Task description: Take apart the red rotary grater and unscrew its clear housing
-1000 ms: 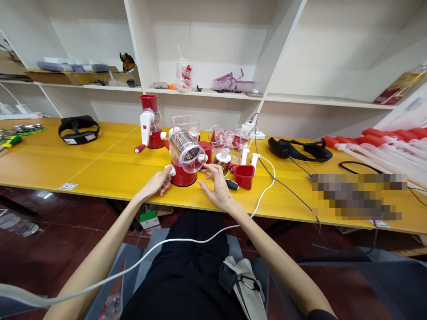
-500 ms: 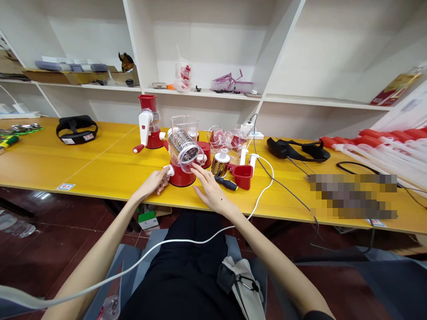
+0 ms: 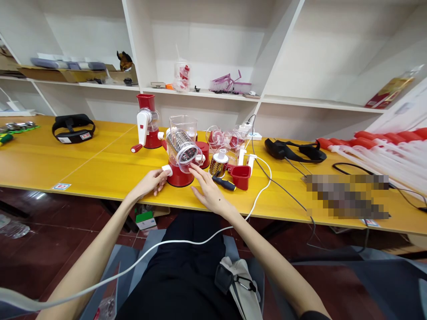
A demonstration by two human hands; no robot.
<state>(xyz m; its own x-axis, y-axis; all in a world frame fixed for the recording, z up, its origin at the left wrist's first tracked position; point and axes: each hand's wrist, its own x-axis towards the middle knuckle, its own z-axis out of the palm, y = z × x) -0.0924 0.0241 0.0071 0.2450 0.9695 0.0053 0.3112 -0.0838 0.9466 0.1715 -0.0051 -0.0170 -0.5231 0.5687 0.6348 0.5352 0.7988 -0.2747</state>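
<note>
A rotary grater with a red base (image 3: 180,178) and a clear housing (image 3: 183,122) stands upright on the table. Its metal grating drum (image 3: 182,144) sits inside, open end facing me. My left hand (image 3: 154,182) has its fingers closed around the white knob (image 3: 167,170) at the left of the base. Fingers stretched out, my right hand (image 3: 208,191) rests its tips against the lower right of the housing. Right of the grater are another drum (image 3: 219,164), a red hopper (image 3: 241,177) and a screwdriver (image 3: 224,183) with a dark handle.
A second, assembled grater (image 3: 147,124) stands behind on the left. Black head straps (image 3: 73,129) lie at the left, and a black headset (image 3: 293,150) at the right. A white cable (image 3: 262,195) runs over the table edge and across my lap. White shelves (image 3: 207,92) rise behind.
The view has shifted slightly. My left hand stays at the knob, and my right fingertips stay on the housing; the grater has not visibly moved on the table.
</note>
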